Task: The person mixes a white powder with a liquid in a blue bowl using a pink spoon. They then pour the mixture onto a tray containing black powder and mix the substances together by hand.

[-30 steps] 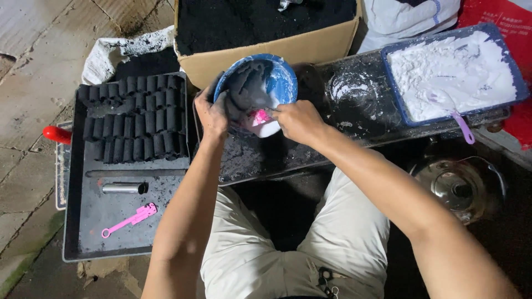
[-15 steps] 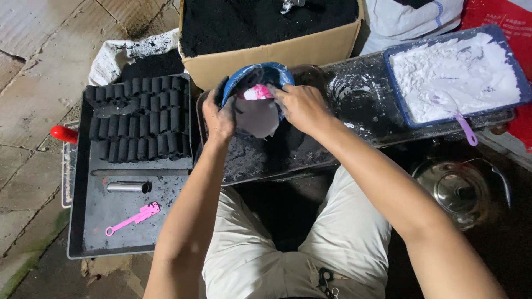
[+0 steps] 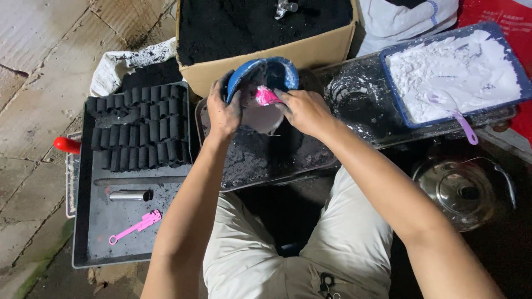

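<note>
Two hands work at a tilted blue plastic bowl over the soiled centre tray. Left hand grips its rim; right hand clasps a pink plastic scoop inside, apparently scraping out contents. Next move calls for steady tilt. Behind: tan cardboard box of black powder; right: blue tray of white powder; no labels legible.

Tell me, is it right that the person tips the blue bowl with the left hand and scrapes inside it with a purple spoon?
Not quite: the spoon in the right hand is pink, as the head view shows. The left hand does tip the blue bowl.
</note>
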